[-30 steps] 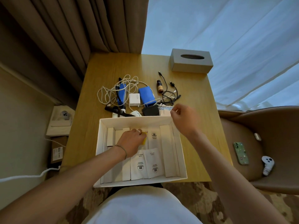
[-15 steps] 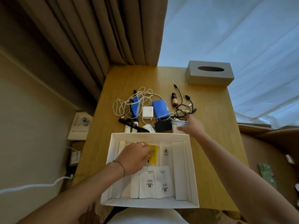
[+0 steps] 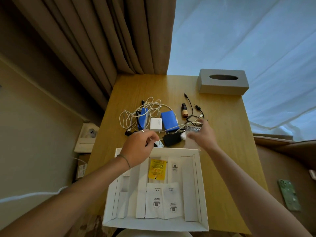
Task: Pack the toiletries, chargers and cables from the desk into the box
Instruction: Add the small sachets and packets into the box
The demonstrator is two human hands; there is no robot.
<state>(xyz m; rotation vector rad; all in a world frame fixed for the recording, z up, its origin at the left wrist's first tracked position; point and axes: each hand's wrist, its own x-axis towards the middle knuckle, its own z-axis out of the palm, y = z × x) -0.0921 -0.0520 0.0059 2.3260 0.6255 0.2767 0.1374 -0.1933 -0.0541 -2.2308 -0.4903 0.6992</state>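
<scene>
The white open box (image 3: pixel 196 152) sits at the desk's near edge. Inside lie a yellow sachet (image 3: pixel 157 169), white packets (image 3: pixel 156 200) and long white cartons. Beyond it are a white cable tangle (image 3: pixel 126 117), a white charger (image 3: pixel 156 124), a blue power bank (image 3: pixel 169 121), a brown bottle (image 3: pixel 184 110), black cables (image 3: pixel 195 115) and a black adapter (image 3: pixel 171 139). My left hand (image 3: pixel 138 147) hovers over the box's far-left corner, fingers loosely curled and holding nothing, close to a small white item (image 3: pixel 158 143). My right hand (image 3: pixel 202 135) is blurred, with a clear-wrapped packet (image 3: pixel 193 130) between thumb and fingers.
A grey tissue box (image 3: pixel 223 82) stands at the desk's far right corner. Brown curtains hang behind the desk on the left. A green phone (image 3: pixel 289 195) lies on the chair to the right. A wall socket (image 3: pixel 91 132) and white cord are at the left.
My left hand has let go of the yellow sachet in the box and moved up to the far rim. My right hand has reached forward to the clear packet and stays there.
</scene>
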